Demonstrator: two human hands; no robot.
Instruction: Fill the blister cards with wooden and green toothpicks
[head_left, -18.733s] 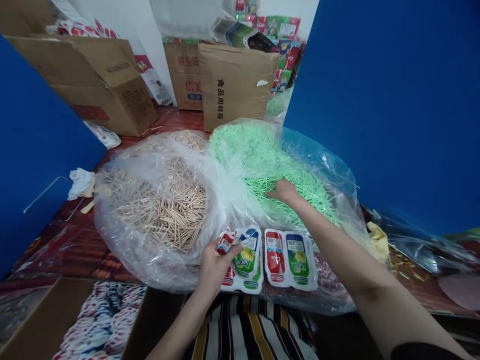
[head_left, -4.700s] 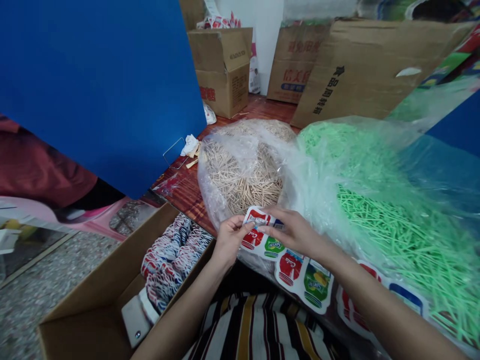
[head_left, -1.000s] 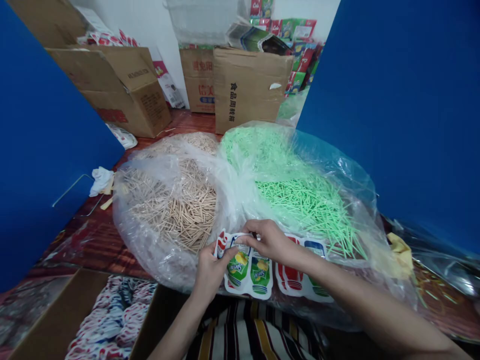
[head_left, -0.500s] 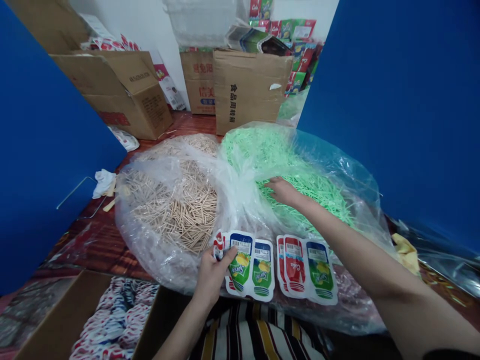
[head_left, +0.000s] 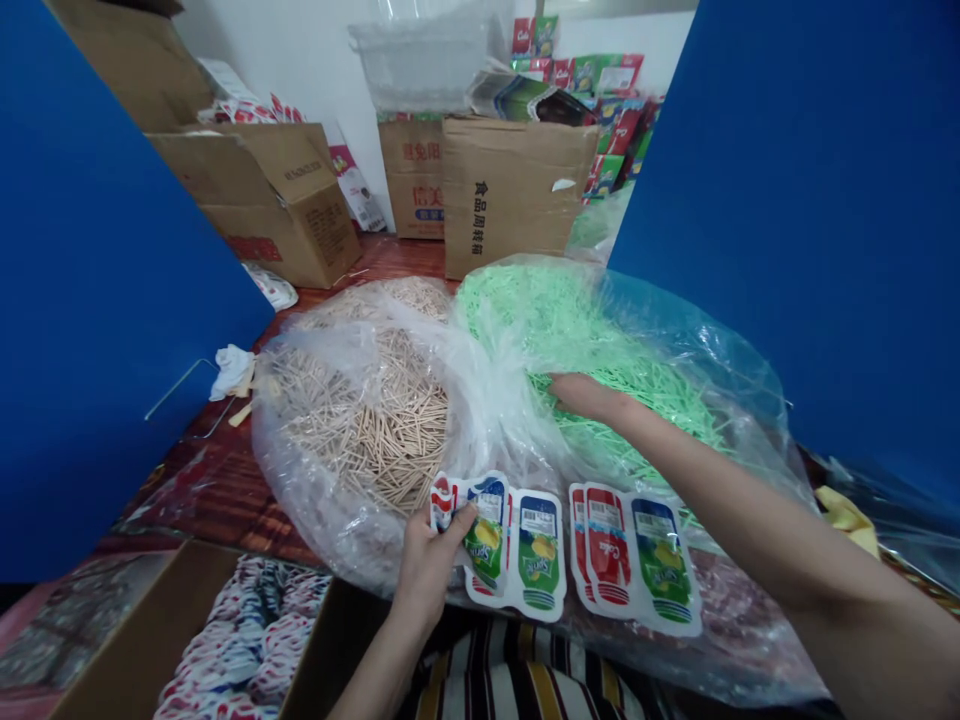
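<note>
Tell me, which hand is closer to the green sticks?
The right. The right hand is right at the green sticks. The left hand is farther away, closer to the person's body, gripping a packet.

Over the near half of the surface (head_left: 232, 492), your right arm spans the right side down to your right hand (head_left: 581, 393) in the green bag (head_left: 742, 360). Bunched plastic (head_left: 495, 380) stands between that and the brown bag (head_left: 334, 530), so you can cross only above it. At the near edge's middle, the held packets (head_left: 517, 550) and your left hand (head_left: 427, 560) are in the way; a narrow gap separates them from the loose packets (head_left: 645, 560). You have a bare strip along the left edge, bounded by a wire (head_left: 178, 388) and panel (head_left: 135, 300). Cartons (head_left: 517, 200) block the far edge.
</note>
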